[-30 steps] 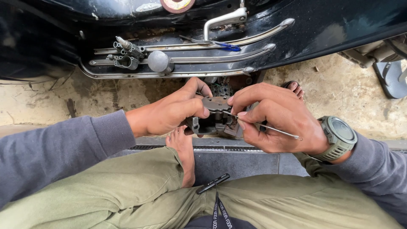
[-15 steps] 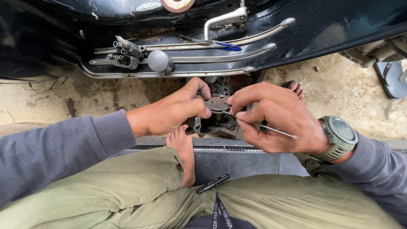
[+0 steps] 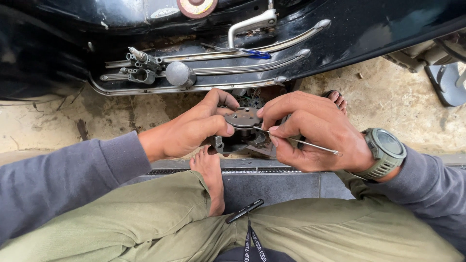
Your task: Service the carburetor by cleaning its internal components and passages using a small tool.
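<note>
Evidently rigid, weighty metal carburettor body (image 3: 241, 130) — clasped by left hand (image 3: 189, 130); right hand (image 3: 315, 133) pinching thin wire probe (image 3: 303, 143) — best gripped around casting.

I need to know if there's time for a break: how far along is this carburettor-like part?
Done: small metal parts lie removed on the running board. In hand: left hand grips the metal assembly; right hand probes it with a thin rod. Left: those parts remain unfitted.

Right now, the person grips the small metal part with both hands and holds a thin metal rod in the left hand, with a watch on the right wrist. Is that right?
Not quite. The head view shows the thin metal rod in the right hand, not the left hand. Both hands do grip the small metal part, and the watch is on the right wrist.
</note>
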